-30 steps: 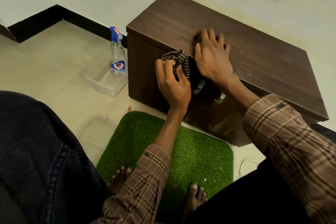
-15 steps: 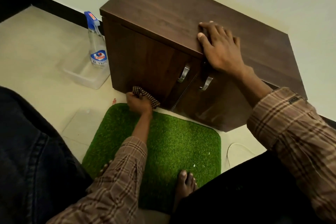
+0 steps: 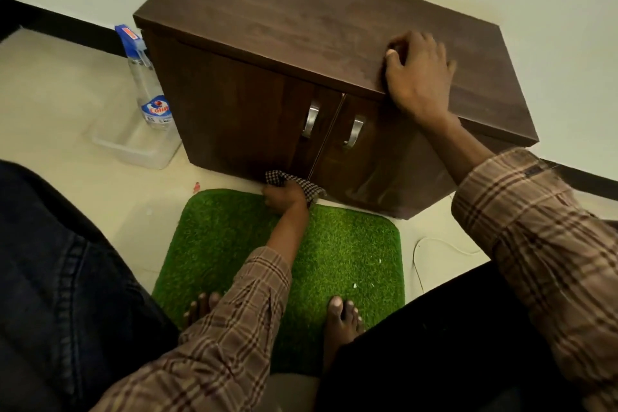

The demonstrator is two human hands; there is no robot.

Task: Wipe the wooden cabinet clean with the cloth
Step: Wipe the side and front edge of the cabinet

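A dark brown wooden cabinet [image 3: 301, 30] with two doors and two metal handles stands on the floor against the wall. My left hand [image 3: 284, 198] grips a checked cloth [image 3: 301, 181] and presses it against the bottom edge of the left door, close to the gap between the doors. My right hand [image 3: 418, 73] rests on the front edge of the cabinet top, above the right door, fingers curled, holding nothing.
A spray bottle [image 3: 147, 84] with a blue trigger stands in a clear plastic tray [image 3: 133, 147] left of the cabinet. A green grass mat [image 3: 334, 254] lies in front, with my bare feet on it. A white cable [image 3: 431, 244] lies at the right.
My left hand wiped the cloth from the top of the left door down to its bottom edge, then right toward the door gap. My right hand slid right along the top.
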